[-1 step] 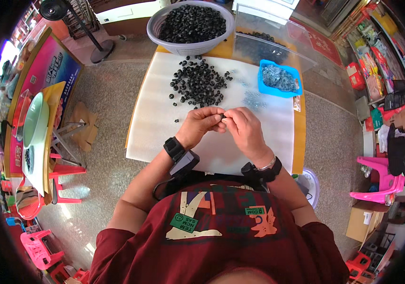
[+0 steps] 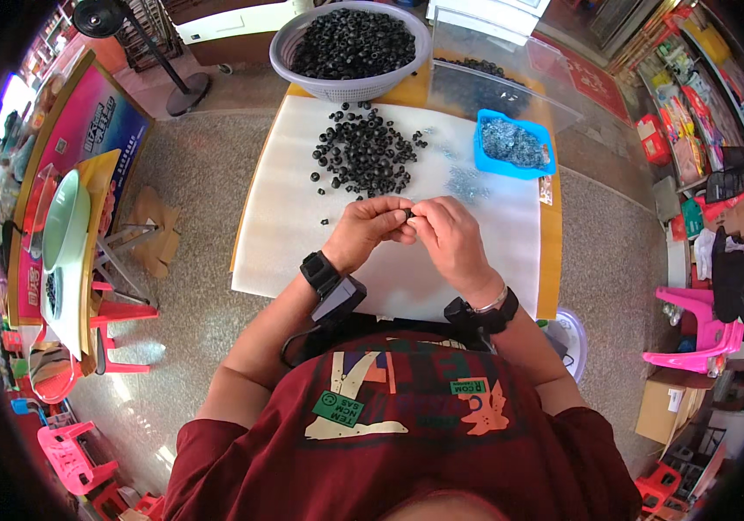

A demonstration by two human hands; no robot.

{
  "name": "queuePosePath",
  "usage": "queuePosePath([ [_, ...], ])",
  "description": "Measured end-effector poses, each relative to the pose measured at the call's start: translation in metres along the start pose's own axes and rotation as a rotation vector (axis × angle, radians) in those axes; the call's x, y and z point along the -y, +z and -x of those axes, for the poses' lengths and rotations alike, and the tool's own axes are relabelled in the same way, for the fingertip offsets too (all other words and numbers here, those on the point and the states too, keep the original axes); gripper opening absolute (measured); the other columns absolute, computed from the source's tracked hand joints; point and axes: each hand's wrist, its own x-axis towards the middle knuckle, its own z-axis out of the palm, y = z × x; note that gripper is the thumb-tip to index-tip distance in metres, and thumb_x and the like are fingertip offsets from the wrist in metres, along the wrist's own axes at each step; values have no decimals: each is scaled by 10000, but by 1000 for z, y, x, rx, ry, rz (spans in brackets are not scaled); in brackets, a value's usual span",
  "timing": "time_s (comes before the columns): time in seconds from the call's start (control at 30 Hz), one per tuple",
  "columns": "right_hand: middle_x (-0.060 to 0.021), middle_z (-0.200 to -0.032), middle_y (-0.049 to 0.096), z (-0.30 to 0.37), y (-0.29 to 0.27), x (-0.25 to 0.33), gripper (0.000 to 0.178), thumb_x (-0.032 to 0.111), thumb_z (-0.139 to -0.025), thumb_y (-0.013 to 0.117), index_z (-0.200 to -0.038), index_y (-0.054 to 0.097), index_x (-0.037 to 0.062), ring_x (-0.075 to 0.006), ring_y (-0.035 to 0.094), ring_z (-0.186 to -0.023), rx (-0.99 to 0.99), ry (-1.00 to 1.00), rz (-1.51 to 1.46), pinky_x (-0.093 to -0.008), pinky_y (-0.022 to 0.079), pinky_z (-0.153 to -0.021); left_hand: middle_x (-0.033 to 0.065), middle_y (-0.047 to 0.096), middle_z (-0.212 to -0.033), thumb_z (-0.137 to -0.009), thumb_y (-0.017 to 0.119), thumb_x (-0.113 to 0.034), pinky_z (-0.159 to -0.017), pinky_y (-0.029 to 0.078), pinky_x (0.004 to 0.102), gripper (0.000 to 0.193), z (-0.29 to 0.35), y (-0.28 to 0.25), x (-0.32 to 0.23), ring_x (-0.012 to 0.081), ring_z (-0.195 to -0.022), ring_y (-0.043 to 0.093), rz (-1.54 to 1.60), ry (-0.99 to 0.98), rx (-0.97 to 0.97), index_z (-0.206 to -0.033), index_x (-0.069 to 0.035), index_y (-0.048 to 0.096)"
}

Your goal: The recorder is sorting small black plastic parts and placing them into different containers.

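Over the white sheet (image 2: pixel 285 260) my two hands meet, fingertips together. A small round black part (image 2: pixel 407 213) is pinched by my left hand (image 2: pixel 363 230), its far side hidden by the fingers. Against that same part my right hand (image 2: pixel 452 239) presses its closed thumb and forefinger; anything tiny between them is too small to make out. Just beyond my hands lies a loose pile of similar black parts (image 2: pixel 367 156). Small clear bluish pieces (image 2: pixel 467 184) are scattered to its right, beside a blue plastic basket (image 2: pixel 550 167) full of the same pieces.
A grey colander (image 2: pixel 346 89) heaped with black parts stands at the table's far edge. Right of it is a clear plastic bin (image 2: pixel 476 91) with more dark parts. A pink stool (image 2: pixel 697 304) is to the right; a green basin (image 2: pixel 66 221) stands on a side table at left.
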Motion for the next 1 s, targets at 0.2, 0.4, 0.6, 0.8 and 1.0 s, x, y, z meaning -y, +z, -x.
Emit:
queuePosePath([
  [0.2,-114,-818,568,2,3,-4,101,38,-801,613,-891,569,23,-304,570,-777,48,6,-42,-397,463,-669,95,661,-951,-939,556,-147,-742,544,296,283,-1,-4,-3,171,-807,655,-31,-114,46,-1147,41,586],
  [0.4,-110,-823,578,6,5,-1,81,59,-825,603,-890,570,22,-309,573,-789,46,162,-207,-396,463,-686,64,643,-898,-941,538,-140,-674,533,279,268,1,-9,6,137,-743,612,47,-114,24,-1139,33,589],
  [0.6,-107,-829,584,7,6,-1,98,63,-831,605,-921,585,30,-303,573,-791,26,155,-150,-395,463,-690,46,622,-875,-950,514,-137,-629,515,262,242,2,-9,9,108,-708,571,25,-69,-33,-1116,26,583],
  [0.8,-115,-844,559,7,14,4,110,57,-815,601,-922,588,31,-308,558,-815,60,148,-134,-405,459,-714,49,623,-893,-961,503,-157,-661,520,265,258,5,-12,13,111,-743,584,2,-82,-21,-1133,23,570],
  [1.0,-133,-885,564,5,10,-2,134,73,-790,593,-919,597,34,-324,564,-860,171,91,-43,-422,463,-735,74,625,-985,-955,533,-190,-772,535,303,350,8,-4,9,131,-821,614,-57,-89,-26,-1243,8,508],
])
